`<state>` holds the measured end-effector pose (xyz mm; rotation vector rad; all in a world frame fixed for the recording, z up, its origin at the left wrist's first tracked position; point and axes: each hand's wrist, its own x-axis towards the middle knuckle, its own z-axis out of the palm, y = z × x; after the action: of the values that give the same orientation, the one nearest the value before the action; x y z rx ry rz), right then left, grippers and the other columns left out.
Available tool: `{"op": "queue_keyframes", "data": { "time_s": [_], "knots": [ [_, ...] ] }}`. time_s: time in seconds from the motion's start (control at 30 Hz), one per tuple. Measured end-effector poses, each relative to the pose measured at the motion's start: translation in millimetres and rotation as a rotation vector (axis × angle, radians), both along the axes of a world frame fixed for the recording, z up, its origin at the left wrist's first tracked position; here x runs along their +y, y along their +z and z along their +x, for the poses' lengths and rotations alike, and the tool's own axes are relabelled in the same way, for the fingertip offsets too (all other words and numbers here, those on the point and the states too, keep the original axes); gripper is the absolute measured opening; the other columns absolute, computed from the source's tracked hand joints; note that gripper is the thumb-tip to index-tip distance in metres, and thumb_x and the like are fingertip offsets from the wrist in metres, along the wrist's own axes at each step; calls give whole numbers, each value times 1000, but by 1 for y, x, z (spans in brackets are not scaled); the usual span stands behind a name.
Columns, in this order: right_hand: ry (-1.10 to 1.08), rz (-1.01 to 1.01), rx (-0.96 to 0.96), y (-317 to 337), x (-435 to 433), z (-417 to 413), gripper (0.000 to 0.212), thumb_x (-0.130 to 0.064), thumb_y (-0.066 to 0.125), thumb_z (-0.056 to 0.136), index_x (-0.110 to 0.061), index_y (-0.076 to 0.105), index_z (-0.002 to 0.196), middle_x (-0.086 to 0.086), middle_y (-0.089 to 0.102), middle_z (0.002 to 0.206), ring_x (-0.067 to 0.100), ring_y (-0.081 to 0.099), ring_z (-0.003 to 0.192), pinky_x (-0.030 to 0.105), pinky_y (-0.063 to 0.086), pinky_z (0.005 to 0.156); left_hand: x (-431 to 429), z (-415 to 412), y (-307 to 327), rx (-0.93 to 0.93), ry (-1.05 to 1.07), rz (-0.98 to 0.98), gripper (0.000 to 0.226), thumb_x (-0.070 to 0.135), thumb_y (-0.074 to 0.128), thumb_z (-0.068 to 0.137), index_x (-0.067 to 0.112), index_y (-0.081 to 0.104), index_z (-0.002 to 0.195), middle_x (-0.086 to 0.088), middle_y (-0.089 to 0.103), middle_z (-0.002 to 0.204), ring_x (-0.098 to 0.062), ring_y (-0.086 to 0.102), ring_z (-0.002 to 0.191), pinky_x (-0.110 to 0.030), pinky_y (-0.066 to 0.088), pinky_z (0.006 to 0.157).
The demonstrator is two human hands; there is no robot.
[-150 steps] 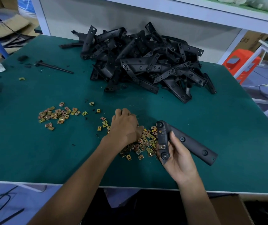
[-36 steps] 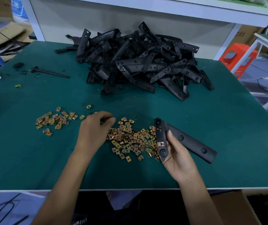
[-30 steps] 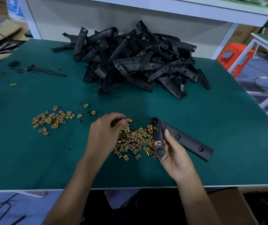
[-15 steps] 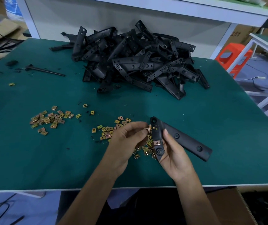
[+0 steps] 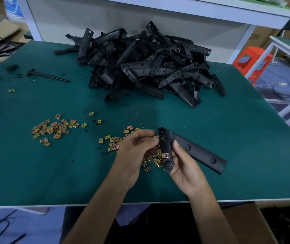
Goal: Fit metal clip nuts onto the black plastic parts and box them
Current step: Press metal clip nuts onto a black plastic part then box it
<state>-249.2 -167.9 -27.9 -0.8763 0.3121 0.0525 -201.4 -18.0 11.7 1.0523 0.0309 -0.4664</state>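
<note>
While pinching the brass-toned clip nut (image 5: 156, 137) in the left grip (image 5: 137, 147), square its open mouth to the edge of the black plastic part (image 5: 193, 150) and push straight on until seated over the hole, apparently the upper one; hold the right grip (image 5: 184, 164) clamped round the part's short arm, just above the green counter (image 5: 228, 129). Matte, angled moulding with round bosses; thin folded metal; one fitted nut (image 5: 166, 155) already clipped lower down.

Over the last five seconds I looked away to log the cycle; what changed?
The left hand rose from the loose clip nuts, moved right and now pinches one nut at the upper end of the black part. The right hand holds that part as before, with the fitted nut in place; the parts pile is unchanged.
</note>
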Motion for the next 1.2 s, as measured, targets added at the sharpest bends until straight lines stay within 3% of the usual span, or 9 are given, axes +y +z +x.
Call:
{"op": "queue_keyframes", "data": {
  "time_s": [0.13,0.37,0.8,1.03,1.2],
  "knots": [
    [-10,52,-38,3,-4,0,36,-34,60,95,-11,76,118,15,72,123,21,71,111,32,59,87,-2,-1,-1,7,-3,-21,16,-4,66,89,12,70,88,-6,73,79,-13,66,66,-21,54,60],
    [-15,-20,-21,3,1,-1,34,-29,54,98,-12,79,112,14,75,115,19,74,102,28,59,82,-7,-4,-1,12,14,-27,14,-2,68,88,12,70,88,-8,72,81,-14,66,67,-21,55,61],
    [-2,5,-42,2,0,-1,38,-36,64,93,-10,75,119,14,73,118,19,72,105,28,58,85,-9,-7,0,26,85,-60,11,-5,66,89,1,66,99,-8,72,80,-14,70,68,-22,57,61],
    [-18,-1,-39,0,2,-2,33,-29,56,98,-11,76,117,16,72,122,20,72,108,27,58,85,-6,-6,-3,-42,65,33,11,0,72,87,9,70,92,-6,72,78,-14,67,67,-21,55,62],
    [-27,-56,-63,-2,2,-1,32,-30,65,92,-13,76,118,17,71,123,21,72,107,33,61,87,4,2,-4,-104,-4,138,20,5,75,86,16,70,103,-6,70,77,-13,68,75,-20,53,63]
  ]
}}
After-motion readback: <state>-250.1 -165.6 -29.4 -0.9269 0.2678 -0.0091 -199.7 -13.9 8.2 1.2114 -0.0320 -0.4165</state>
